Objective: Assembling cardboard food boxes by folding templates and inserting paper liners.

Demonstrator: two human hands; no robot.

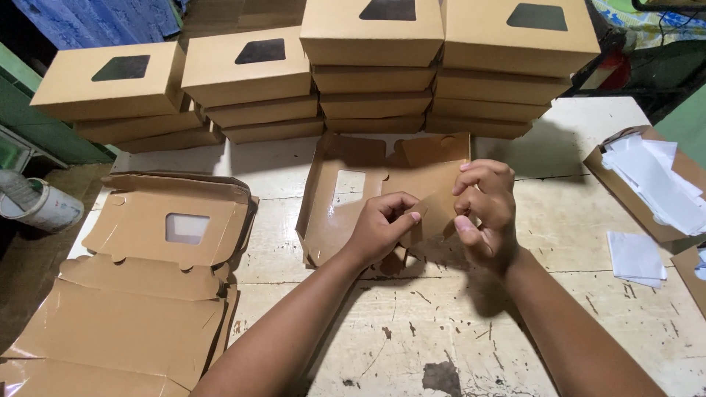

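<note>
- Worn, pale table (559, 220) with scratches and dark chipped spots, filling most of the head view; green wall edges at far left and far right
- Along the back edge, four stacks of finished brown boxes (368, 66), each top box with a dark window in its lid
- Leftmost stack about three boxes high, second about three, third and fourth about four each, lower ones partly hidden so counts not certain
- At front left, a pile of flat unfolded box blanks (140, 294), top one showing a single clear window; number in the pile impossible to tell
- In the middle, one half-folded box (346, 198), lying open on the table, one window in its panel, side walls partly raised
- Left hand (382, 228) curled around a brown flap of that box, thumb pressed on the card, fingers tucked under
- Right hand (485, 206) clenched on the same flap from the other side, fingers bent over its top edge, thumb pointing down
- Both hands close together, just above the box's near right corner
- At right, one open brown tray of white paper sheets (654, 184), and one loose white sheet (636, 257) lying just in front of it
- At far left, off the table, one white bucket (40, 206)
</note>
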